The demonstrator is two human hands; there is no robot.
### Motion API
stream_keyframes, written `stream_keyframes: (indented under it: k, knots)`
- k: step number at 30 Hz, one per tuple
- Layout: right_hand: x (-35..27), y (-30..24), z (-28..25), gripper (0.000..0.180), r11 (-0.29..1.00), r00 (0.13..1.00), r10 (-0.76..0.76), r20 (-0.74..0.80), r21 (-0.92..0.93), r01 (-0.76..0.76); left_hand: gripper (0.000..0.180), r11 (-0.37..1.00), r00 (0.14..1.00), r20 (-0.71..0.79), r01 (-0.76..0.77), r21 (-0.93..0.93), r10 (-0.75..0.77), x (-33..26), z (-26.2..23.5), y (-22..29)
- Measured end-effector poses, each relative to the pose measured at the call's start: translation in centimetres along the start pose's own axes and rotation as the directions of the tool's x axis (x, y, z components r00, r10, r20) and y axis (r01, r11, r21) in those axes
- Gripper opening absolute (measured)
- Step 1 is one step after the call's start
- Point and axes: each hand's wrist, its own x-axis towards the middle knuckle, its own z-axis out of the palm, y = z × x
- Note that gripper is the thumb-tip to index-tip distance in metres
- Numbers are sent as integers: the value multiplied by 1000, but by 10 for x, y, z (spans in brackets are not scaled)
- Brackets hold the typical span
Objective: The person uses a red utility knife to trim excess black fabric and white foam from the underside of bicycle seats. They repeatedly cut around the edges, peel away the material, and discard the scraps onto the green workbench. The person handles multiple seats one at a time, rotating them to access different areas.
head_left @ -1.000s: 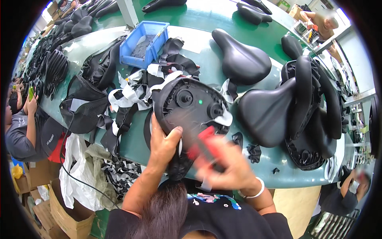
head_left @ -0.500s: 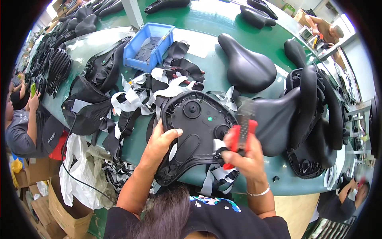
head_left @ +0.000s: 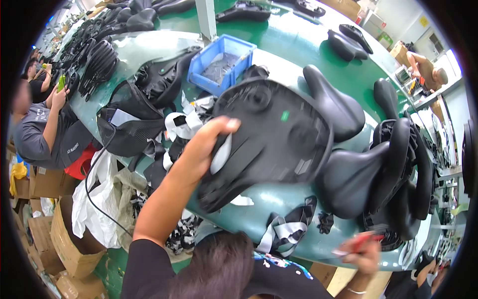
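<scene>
One saddle base point(head_left: 269, 134), two hands.

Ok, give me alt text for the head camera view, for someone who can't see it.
The left hand lifts a black plastic bicycle saddle base, underside up, over a green workbench crowded with black padded saddles and a blue plastic bin. The right hand holds a red tool low at the bench edge.

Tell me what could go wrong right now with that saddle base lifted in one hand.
1. The left hand grips the saddle base only at one edge, tilted above the table; it could slip onto the strips below.
2. Finished saddles lie close on its right, so a swing might knock them.
3. The right hand holds a red tool past the table edge, blurred; it could catch the strips.
</scene>
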Motion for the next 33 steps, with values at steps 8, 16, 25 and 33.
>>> stream_keyframes:
  k: [8, 16, 25, 33]
  knots:
    - [52, 51, 93, 53, 964, 854, 181, -488, -83, -252, 103, -236, 699, 263, -138, 962, 665, 75, -13, -16]
    - [132, 16, 177, 56, 980, 983, 138, -125, 162, -117, 42, 74, 885, 454, -448, 891, -102, -90, -27, -44]
    - [279, -8, 221, 35, 774, 808, -590, 14, -277, 570, 35, 899, 991, -99, -37, 436, 89, -96, -41, -27]
    - [352, 9, 144, 20, 512, 922, -381, -74, -847, 143, 29, 526, 883, -52, -230, 819, 467, 22, -63, -4]
